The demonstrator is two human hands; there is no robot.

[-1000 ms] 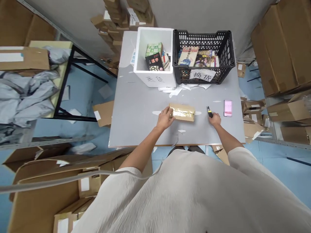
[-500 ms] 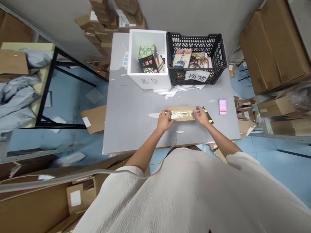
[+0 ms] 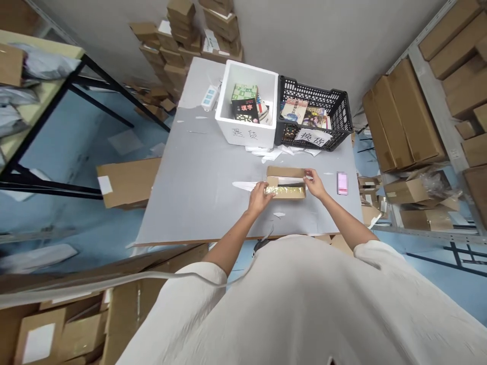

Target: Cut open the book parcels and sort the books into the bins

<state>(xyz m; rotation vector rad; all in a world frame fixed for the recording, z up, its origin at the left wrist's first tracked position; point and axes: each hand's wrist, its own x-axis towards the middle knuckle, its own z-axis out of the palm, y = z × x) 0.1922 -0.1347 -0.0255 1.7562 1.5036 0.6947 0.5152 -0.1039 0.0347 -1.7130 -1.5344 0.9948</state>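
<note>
A small flat cardboard box (image 3: 286, 182) lies on the grey table (image 3: 205, 172) in front of me, its far flap folded back and a dark gap showing inside. Shiny tape runs along its near flap. My left hand (image 3: 259, 196) grips the box's left end with curled fingers. My right hand (image 3: 314, 183) holds the right end, fingers pinched on the flap edge. The black and yellow cutter is hidden from view.
A pink phone (image 3: 342, 183) lies right of the box. At the table's back stand a white foam bin (image 3: 247, 104) and a black crate (image 3: 312, 117), both holding books, with paper scraps (image 3: 274, 151) before them. Cardboard boxes crowd the floor and shelves around.
My right hand let go of the cutter and came over to the box's right end. The box's flaps have been pulled apart, the far one folded back.
</note>
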